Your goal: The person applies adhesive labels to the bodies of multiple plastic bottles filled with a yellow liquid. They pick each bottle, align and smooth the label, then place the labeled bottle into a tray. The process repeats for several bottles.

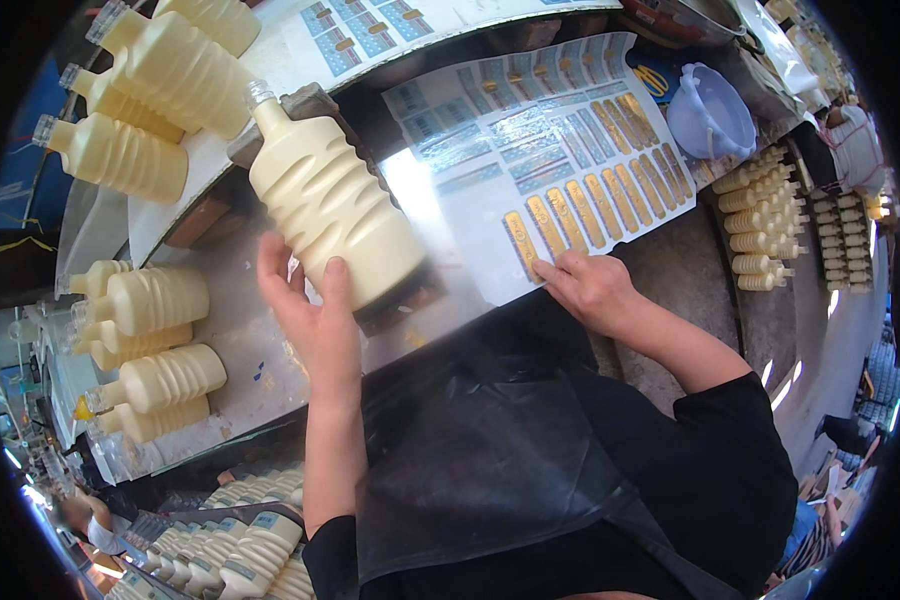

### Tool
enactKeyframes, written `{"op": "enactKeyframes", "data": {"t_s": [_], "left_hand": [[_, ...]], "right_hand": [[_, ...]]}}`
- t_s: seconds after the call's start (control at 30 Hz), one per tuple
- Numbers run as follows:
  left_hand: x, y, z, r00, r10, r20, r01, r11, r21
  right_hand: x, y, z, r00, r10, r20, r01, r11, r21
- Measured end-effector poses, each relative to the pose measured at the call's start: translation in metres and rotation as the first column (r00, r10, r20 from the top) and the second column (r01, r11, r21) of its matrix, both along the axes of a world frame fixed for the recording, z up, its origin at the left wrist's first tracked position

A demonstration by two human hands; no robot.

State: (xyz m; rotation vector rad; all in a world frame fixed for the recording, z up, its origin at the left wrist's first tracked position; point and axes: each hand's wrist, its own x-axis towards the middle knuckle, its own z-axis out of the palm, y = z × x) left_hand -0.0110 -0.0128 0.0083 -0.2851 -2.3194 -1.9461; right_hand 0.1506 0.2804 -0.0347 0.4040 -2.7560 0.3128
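A cream-coloured bottle (335, 205) with slanted ridges and a clear neck lies tilted on a dark block (310, 105). My left hand (315, 315) grips its lower side, thumb on the near face and fingers at the left edge. To the right, a sheet of labels (450, 215) carries rows of gold strips and blue-and-white stickers. My right hand (595, 290) pinches at the lower end of the leftmost gold label (521, 245) near the sheet's front edge. That label still lies along the sheet; whether its end is lifted is hidden by my fingertips.
Several more cream bottles (165, 300) lie at the left of the table, with others (130, 155) behind. Another label sheet (370, 25) lies at the back. A lilac bucket (710, 115) stands by yellow-handled scissors (653, 82). Rows of bottles (760, 220) stand on the floor at right.
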Motion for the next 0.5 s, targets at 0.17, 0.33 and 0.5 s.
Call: {"op": "enactKeyframes", "data": {"t_s": [0.17, 0.33, 0.5], "left_hand": [[0.004, 0.000, 0.005, 0.981, 0.047, -0.186, -0.087, 0.972, -0.218], [0.005, 0.002, 0.008, 0.947, 0.062, -0.316, -0.168, 0.933, -0.318], [0.025, 0.011, 0.025, 0.845, -0.171, -0.506, -0.126, 0.856, -0.501]], "right_hand": [[-0.001, -0.001, 0.006, 1.000, 0.028, -0.007, -0.028, 0.998, -0.059], [-0.002, 0.001, 0.010, 0.996, 0.078, 0.030, -0.074, 0.991, -0.113], [-0.032, -0.014, 0.039, 0.843, 0.096, 0.530, 0.383, 0.585, -0.715]]}}
